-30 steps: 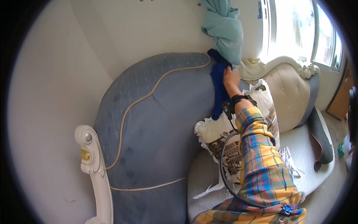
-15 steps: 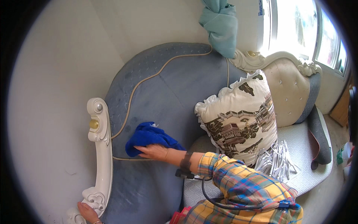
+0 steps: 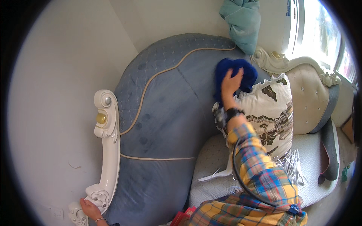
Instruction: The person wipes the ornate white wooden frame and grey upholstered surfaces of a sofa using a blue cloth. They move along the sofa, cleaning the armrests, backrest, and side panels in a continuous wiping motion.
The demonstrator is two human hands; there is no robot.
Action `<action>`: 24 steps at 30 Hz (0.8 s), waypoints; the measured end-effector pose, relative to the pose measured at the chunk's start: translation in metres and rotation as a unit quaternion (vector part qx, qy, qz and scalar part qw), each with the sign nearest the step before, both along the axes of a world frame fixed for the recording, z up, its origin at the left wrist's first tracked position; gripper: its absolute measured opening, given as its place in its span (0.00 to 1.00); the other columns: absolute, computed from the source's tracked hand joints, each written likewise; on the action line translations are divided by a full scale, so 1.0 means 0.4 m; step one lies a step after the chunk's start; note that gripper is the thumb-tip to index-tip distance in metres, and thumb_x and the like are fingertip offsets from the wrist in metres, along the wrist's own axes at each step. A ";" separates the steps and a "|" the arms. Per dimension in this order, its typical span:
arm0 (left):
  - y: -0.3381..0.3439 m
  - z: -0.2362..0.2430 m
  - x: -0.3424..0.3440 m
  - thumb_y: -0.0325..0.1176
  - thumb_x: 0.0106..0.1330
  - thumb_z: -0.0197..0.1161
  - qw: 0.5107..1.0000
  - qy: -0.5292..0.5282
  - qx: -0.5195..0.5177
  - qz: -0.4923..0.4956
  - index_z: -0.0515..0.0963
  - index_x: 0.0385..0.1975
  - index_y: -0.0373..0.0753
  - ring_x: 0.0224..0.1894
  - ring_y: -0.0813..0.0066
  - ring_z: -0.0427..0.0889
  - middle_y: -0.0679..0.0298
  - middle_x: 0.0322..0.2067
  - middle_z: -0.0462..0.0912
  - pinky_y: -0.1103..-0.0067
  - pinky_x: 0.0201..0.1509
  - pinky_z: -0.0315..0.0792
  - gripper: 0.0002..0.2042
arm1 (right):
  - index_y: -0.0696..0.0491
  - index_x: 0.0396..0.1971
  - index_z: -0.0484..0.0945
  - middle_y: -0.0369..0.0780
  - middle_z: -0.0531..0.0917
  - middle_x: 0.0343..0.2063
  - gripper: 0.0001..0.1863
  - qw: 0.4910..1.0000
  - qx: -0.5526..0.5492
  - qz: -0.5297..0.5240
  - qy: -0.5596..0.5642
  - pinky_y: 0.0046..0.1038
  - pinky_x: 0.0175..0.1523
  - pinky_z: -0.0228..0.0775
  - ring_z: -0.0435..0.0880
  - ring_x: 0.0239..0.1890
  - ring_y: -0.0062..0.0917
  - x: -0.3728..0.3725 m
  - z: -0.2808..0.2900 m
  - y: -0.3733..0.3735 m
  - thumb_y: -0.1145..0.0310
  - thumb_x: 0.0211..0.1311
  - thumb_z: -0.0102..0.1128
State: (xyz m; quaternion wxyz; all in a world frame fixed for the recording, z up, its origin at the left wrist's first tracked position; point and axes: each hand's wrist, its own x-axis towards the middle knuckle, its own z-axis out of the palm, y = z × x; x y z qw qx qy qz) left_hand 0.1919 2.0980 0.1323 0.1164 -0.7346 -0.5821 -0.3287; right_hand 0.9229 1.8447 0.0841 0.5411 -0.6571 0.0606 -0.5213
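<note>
My right hand [image 3: 230,83], slightly blurred, presses a bunched dark blue cloth [image 3: 247,75] against the upper right part of the grey-blue sofa back [image 3: 166,101]. The thumb and fingers spread over the cloth, and its underside is hidden. Just beside that wrist leans a cream cushion [image 3: 281,113] with a ruffled edge and a dark printed scene. At the lower left, my left hand [image 3: 91,210] grips the scrolled end of the sofa's white carved armrest [image 3: 108,162], its fingers partly hidden behind the carving.
White clothes hangers [image 3: 292,165] lie on the pale quilted seat [image 3: 315,150], with a white hanger [image 3: 217,176] nearer me. A knotted teal curtain [image 3: 243,30] hangs above the sofa back. Bright windows [image 3: 320,34] are at the upper right; a red object [image 3: 183,216] shows at the bottom.
My right hand has carried the blue cloth from the sofa's left-middle area up and right, beside the cushion. The view has shifted slightly. My left hand stays on the armrest.
</note>
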 end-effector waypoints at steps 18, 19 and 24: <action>0.039 -0.003 -0.037 0.39 0.70 0.47 0.989 0.142 0.022 0.046 0.76 0.39 0.23 0.39 0.50 0.80 0.42 0.39 0.80 0.65 0.43 0.73 0.20 | 0.44 0.46 0.74 0.42 0.76 0.30 0.19 0.966 -0.223 0.118 -0.061 0.39 0.30 0.72 0.79 0.31 0.39 0.028 0.204 0.007 0.60 0.53 0.63; 0.049 -0.009 -0.045 0.38 0.70 0.45 0.994 0.103 0.020 0.018 0.74 0.39 0.24 0.38 0.47 0.77 0.42 0.38 0.78 0.64 0.43 0.71 0.19 | 0.45 0.48 0.73 0.42 0.75 0.29 0.21 0.970 -0.187 0.124 -0.095 0.39 0.29 0.72 0.78 0.31 0.38 0.041 0.183 0.002 0.59 0.53 0.63; 0.108 -0.040 -0.090 0.36 0.69 0.43 0.994 0.005 0.074 -0.081 0.69 0.38 0.26 0.36 0.43 0.73 0.42 0.33 0.75 0.62 0.42 0.66 0.15 | 0.47 0.46 0.76 0.50 0.78 0.37 0.23 0.922 -0.250 0.283 -0.084 0.42 0.35 0.72 0.79 0.33 0.44 -0.216 -0.215 0.137 0.57 0.49 0.67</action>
